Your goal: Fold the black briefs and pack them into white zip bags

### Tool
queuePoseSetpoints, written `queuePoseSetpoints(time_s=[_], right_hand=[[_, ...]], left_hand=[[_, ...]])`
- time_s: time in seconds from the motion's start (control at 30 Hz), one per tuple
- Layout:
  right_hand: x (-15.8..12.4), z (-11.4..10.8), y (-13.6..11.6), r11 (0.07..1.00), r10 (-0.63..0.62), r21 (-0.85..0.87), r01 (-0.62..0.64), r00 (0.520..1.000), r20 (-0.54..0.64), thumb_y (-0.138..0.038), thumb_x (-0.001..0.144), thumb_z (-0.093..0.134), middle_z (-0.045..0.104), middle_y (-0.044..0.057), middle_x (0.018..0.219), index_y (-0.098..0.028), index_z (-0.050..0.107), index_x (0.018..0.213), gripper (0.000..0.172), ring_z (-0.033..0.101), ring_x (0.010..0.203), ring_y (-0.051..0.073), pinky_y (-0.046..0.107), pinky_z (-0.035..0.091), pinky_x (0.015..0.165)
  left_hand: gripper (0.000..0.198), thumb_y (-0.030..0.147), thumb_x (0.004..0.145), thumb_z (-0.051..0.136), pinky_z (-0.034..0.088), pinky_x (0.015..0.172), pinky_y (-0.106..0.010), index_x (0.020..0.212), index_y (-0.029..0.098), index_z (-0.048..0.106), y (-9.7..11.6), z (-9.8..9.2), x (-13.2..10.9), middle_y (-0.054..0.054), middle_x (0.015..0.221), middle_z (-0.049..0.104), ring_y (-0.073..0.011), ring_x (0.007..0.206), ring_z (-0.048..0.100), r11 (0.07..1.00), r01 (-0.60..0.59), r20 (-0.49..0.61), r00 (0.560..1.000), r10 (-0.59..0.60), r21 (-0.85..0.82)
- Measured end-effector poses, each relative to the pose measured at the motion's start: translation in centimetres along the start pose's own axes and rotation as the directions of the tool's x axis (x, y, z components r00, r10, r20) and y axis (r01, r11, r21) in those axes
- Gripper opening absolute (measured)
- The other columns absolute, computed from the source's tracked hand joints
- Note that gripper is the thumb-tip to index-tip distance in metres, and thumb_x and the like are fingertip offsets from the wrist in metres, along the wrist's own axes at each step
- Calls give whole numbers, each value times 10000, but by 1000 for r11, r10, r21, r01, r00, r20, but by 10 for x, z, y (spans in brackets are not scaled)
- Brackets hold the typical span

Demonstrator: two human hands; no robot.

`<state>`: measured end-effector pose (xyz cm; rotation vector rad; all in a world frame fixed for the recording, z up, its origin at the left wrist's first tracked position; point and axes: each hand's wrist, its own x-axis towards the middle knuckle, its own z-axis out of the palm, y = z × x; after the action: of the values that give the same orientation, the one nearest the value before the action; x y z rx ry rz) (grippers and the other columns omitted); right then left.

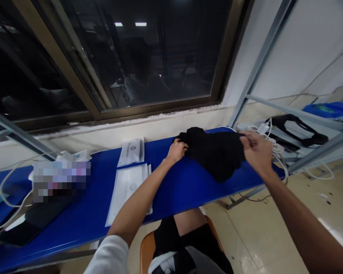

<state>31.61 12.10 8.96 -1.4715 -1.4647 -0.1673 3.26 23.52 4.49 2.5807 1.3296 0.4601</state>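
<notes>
A black garment (217,152) lies bunched on the right part of a blue table (177,186). My left hand (176,150) is closed on the garment's left edge, knuckles up. My right hand (255,149) pinches the garment's upper right corner and lifts it a little off the table. The cloth hangs between the two hands and droops toward the table's front edge.
Two clear plastic packets with white paper (130,188) (131,151) lie left of my left arm. White cables (8,182) and a dark flat thing (31,222) are at far left. A power strip with plugs (267,133) and black straps (300,131) sit at right behind metal frame bars (317,150).
</notes>
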Motion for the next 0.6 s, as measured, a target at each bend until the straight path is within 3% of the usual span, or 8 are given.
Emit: queuePoseSetpoints(time_s=[0.1,0.17,0.23,0.33,0.4,0.5,0.6], right_hand=[[41,-21,-43,970,10,242,36,983,-186,-223,878,610,739,44,788,-180,753,1014,203,666,670,174,274,498,632],[61,-30,-81,906,49,422,38,980,-194,-199,843,651,670,-1,659,-182,742,983,168,547,527,126,235,385,503],[74,-34,-119,785,90,619,-10,991,-99,-178,817,681,610,-38,594,-199,720,1020,207,453,452,102,220,308,444],[82,-40,-163,637,46,763,-113,993,109,-125,813,644,670,2,721,-179,716,962,174,587,588,126,237,448,541],[83,-47,-180,603,-23,784,-145,980,199,-142,840,601,712,47,875,-158,716,917,139,667,771,167,291,541,675],[73,-65,-186,521,-172,840,-148,946,274,-281,909,578,708,68,1088,-183,695,1012,184,668,1014,216,375,591,831],[53,-78,-183,486,-288,858,-168,896,339,-362,852,721,687,61,1192,-246,681,1115,290,647,1065,227,370,603,855]], left_hand=[[292,158,970,578,308,1200,-587,1226,159,719,26,-23,-8,-126,1349,665,-372,1509,267,1000,0,-119,993,-1,-11],[329,211,993,562,285,1218,-576,1300,162,670,55,-42,-20,-122,1394,638,-355,1512,279,992,-60,-225,974,34,-110],[400,327,1020,544,419,1145,-482,1390,183,589,85,-64,-34,-124,1350,664,-302,1378,498,898,-213,-339,938,77,-385],[610,399,938,673,525,1013,-396,1480,196,480,116,-100,-54,-125,1356,663,-268,1198,648,682,-376,-390,910,142,-627],[531,325,863,742,534,990,-385,1348,160,601,120,-127,-65,-122,1309,692,-285,1186,654,661,-388,-404,904,138,-642],[225,191,860,655,543,953,-370,1065,128,723,111,-161,-86,-96,1130,756,-272,1124,681,711,-336,-433,900,49,-618],[305,198,869,646,545,926,-341,1165,146,697,100,-172,-117,-92,1127,750,-229,1066,696,742,-315,-443,896,28,-592]])
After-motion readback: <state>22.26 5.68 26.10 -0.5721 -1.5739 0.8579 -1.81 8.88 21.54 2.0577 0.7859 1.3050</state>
